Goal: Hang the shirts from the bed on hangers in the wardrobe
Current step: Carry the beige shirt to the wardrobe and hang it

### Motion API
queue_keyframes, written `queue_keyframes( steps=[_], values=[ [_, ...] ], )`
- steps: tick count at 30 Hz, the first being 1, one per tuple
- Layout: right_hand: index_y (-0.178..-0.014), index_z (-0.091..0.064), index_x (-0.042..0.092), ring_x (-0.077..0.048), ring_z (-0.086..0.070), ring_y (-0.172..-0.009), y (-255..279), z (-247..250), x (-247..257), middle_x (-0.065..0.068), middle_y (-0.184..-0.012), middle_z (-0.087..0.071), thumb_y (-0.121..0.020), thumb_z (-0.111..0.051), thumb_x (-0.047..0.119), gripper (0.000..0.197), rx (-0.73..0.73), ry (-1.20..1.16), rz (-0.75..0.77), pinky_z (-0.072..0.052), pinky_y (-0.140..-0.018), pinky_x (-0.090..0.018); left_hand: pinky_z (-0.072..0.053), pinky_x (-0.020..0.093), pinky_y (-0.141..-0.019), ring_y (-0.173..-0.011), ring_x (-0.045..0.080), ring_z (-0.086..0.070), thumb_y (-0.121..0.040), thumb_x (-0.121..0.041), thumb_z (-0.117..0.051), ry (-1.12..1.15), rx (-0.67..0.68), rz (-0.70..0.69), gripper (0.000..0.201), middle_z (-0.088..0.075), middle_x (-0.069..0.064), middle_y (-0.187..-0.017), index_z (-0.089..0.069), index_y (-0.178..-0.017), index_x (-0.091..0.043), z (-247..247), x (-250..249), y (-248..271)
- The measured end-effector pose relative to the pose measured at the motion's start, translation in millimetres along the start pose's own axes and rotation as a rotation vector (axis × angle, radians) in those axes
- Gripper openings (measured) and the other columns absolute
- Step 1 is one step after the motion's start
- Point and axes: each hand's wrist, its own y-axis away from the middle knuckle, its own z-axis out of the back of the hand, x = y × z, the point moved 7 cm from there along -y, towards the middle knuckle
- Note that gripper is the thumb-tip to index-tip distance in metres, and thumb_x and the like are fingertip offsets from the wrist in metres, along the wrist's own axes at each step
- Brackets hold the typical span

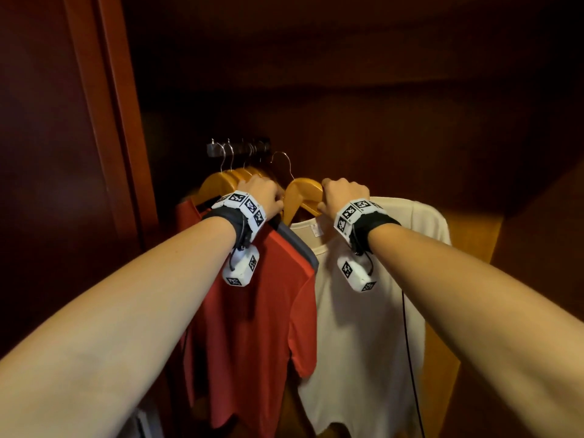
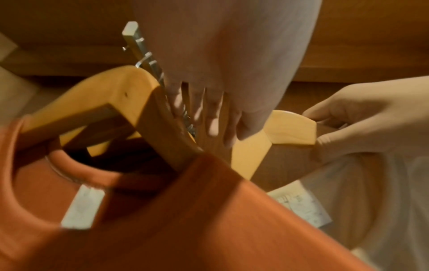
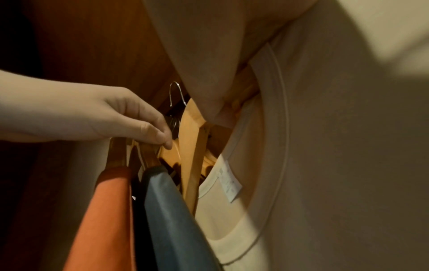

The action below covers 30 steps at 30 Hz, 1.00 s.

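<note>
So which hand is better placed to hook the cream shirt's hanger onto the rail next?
Probably the right hand. It already grips the wooden hanger carrying the cream shirt, whose hook is not yet on the rail. The left hand is busy on the already hung hangers beside the red shirt.

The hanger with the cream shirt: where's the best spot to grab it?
Probably the bare wooden shoulder beside the hook, from above, where the right hand grips the hanger. The cream shirt covers the rest.
</note>
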Motion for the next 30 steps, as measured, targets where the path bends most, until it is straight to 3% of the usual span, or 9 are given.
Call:
queue_keyframes(
  steps=[7,10,16,20,24,30],
  values=[
    [-0.119,-0.059,0.015,-0.029,-0.064,-0.098,-30.1,8.7,36.8,-0.006,-0.103,-0.062,-0.095,-0.061,0.030,0.028,-0.007,-0.050,0.043,-0.043,-0.072,-0.036,-0.038,0.045,-0.098,-0.123,0.028,-0.045,-0.091,-0.033,-0.056,-0.049,-0.243,0.141,0.027,-0.058,0.006,-0.125,-0.068,-0.114,-0.025,45.7,34.7,-8.1],
    [-0.117,-0.061,0.014,-0.028,-0.064,-0.095,-43.7,7.8,53.1,-0.005,-0.096,-0.059,-0.095,-0.063,0.027,0.026,0.005,-0.072,0.058,-0.045,-0.070,-0.036,-0.038,0.044,-0.099,-0.124,0.030,-0.044,-0.091,-0.032,-0.057,-0.094,-0.309,0.206,0.034,-0.054,0.008,-0.129,-0.063,-0.122,-0.021,61.6,53.4,-10.2],
    [-0.114,-0.061,0.011,-0.027,-0.059,-0.085,-63.8,10.8,75.1,-0.006,-0.092,-0.056,-0.095,-0.064,0.027,0.026,0.012,-0.112,0.074,-0.043,-0.069,-0.036,-0.039,0.047,-0.101,-0.130,0.031,-0.041,-0.090,-0.032,-0.063,-0.128,-0.268,0.347,0.055,-0.045,0.009,-0.141,-0.045,-0.140,-0.017,63.1,83.0,-13.4],
    [-0.115,-0.061,0.010,-0.030,-0.064,-0.099,-73.7,9.9,87.8,-0.006,-0.094,-0.055,-0.094,-0.065,0.025,0.026,0.024,-0.157,0.089,-0.044,-0.070,-0.036,-0.047,0.047,-0.092,-0.125,0.032,-0.047,-0.089,-0.024,-0.067,-0.097,-0.238,0.339,0.055,-0.048,0.007,-0.137,-0.044,-0.139,-0.016,53.7,91.2,-13.1],
    [-0.116,-0.060,0.010,-0.032,-0.063,-0.103,-79.8,-0.5,103.1,-0.009,-0.106,-0.062,-0.093,-0.064,0.022,0.026,0.048,-0.211,0.106,-0.046,-0.072,-0.038,-0.047,0.045,-0.091,-0.125,0.031,-0.045,-0.092,-0.021,-0.063,-0.107,-0.258,0.336,0.050,-0.047,0.006,-0.136,-0.043,-0.137,-0.016,48.6,89.0,-12.1],
    [-0.109,-0.062,0.009,-0.031,-0.064,-0.086,-84.8,-24.1,112.9,-0.009,-0.098,-0.064,-0.088,-0.068,0.023,0.026,0.125,-0.353,0.070,-0.050,-0.069,-0.037,-0.048,0.043,-0.091,-0.125,0.031,-0.045,-0.090,-0.024,-0.067,-0.110,-0.258,0.340,0.054,-0.046,0.006,-0.137,-0.042,-0.137,-0.017,47.9,88.8,-10.0]
  ],
)
